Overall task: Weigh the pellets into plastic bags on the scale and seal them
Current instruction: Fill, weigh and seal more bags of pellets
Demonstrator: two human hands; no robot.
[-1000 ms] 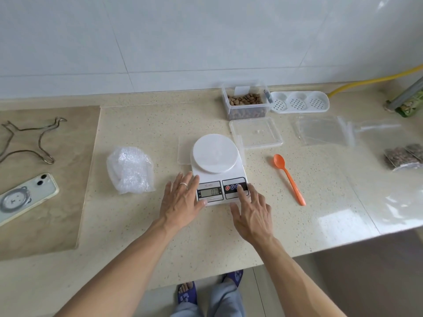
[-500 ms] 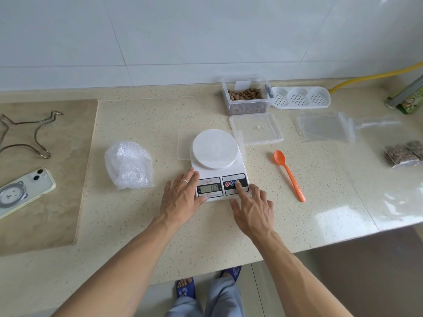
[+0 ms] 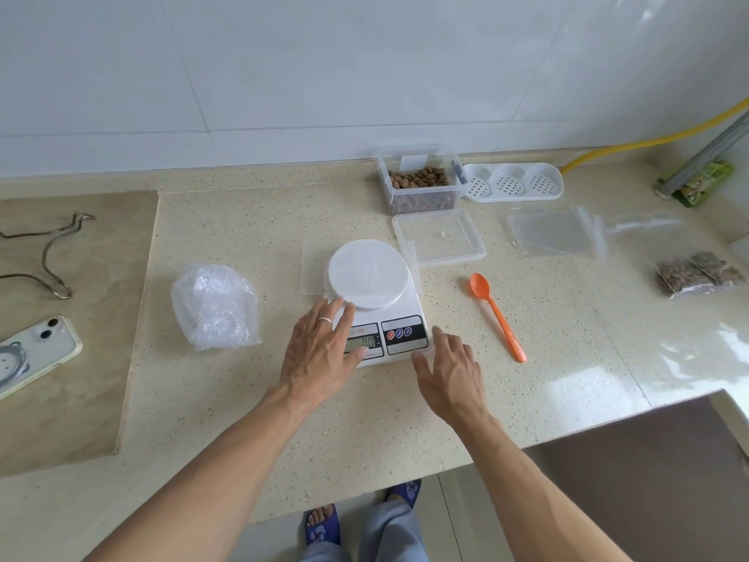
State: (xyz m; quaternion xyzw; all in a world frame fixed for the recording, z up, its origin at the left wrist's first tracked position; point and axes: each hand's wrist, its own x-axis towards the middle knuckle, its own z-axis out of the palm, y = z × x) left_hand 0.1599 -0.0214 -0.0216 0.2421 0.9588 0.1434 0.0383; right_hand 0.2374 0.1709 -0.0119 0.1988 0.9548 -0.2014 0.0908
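Note:
A white digital scale (image 3: pixel 379 302) with a round platter sits mid-counter, and a clear plastic bag lies under and behind it. My left hand (image 3: pixel 324 350) lies flat over the scale's left front, fingers straight, thumb by the display. Just off the scale's right front corner is my right hand (image 3: pixel 450 371), fingers relaxed, holding nothing. An open clear box of brown pellets (image 3: pixel 419 182) stands at the back, its lid (image 3: pixel 438 236) in front of it. An orange spoon (image 3: pixel 497 316) lies to the right. Empty clear bags (image 3: pixel 555 237) and two filled pellet bags (image 3: pixel 699 273) lie further right.
A crumpled bubble-wrap bag (image 3: pixel 215 306) lies left of the scale. A phone (image 3: pixel 34 354) and a bent wire rack (image 3: pixel 44 257) rest on the left slab. A white perforated tray (image 3: pixel 512 182) and a yellow hose (image 3: pixel 648 144) are at the back right. The counter edge drops off at lower right.
My right hand has lifted off the scale's buttons and pulled back to the right front corner. My left hand has slid a little forward onto the scale.

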